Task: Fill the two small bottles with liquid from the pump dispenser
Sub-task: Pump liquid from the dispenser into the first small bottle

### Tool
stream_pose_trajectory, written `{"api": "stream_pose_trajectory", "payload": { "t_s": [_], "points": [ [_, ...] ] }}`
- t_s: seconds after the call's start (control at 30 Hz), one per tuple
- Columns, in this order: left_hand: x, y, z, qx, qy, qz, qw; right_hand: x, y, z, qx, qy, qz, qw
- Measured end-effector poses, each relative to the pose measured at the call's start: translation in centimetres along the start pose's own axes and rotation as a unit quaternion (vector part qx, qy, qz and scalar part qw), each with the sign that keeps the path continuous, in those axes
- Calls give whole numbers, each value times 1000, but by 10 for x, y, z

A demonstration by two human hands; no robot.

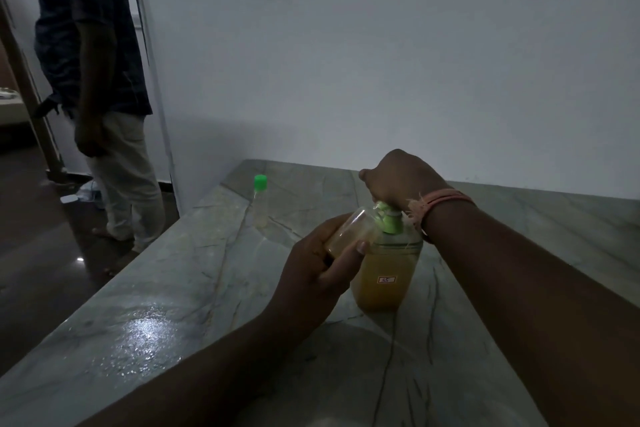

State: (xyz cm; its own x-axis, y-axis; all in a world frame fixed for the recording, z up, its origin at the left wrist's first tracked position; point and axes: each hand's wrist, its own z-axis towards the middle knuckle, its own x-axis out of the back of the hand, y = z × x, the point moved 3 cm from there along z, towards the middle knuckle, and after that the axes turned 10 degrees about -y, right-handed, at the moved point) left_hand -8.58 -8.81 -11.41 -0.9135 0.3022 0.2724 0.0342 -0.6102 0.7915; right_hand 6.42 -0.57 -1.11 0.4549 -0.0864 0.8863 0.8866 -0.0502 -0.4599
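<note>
step: I read this as filling bottle one; next I'd keep the mouth under the spout, pump until full, then cap and swap.
left hand [317,262]: nearest me, just left of the pump dispenser [388,267]; fingers and thumb wrapped round the open small bottle [349,230], tilted, mouth at the spout, some amber liquid inside.
dispenser: upright on the marble counter [173,305], amber liquid well up the body.
right hand [398,180]: on top of the green pump head [389,217], fingers curled down over it, wrist bent, thread band on wrist.
second bottle [259,201]: beyond the dispenser to its left, well apart, green cap on, looks empty.
far left: a person [93,80] standing by the doorway.
</note>
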Motion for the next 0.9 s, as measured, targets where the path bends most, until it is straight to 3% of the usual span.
{"api": "stream_pose_trajectory", "payload": {
  "t_s": [0.3,0.57,0.9],
  "points": [
    [-1,8,-2,-13,6,5,1000,14,-4,-5,26,-66,9,997],
    [-2,8,0,-15,3,9,1000,14,1,12,41,49,43,997],
    [-2,6,3,-16,23,15,999,3,7,16,36,64,49,996]
  ]
}}
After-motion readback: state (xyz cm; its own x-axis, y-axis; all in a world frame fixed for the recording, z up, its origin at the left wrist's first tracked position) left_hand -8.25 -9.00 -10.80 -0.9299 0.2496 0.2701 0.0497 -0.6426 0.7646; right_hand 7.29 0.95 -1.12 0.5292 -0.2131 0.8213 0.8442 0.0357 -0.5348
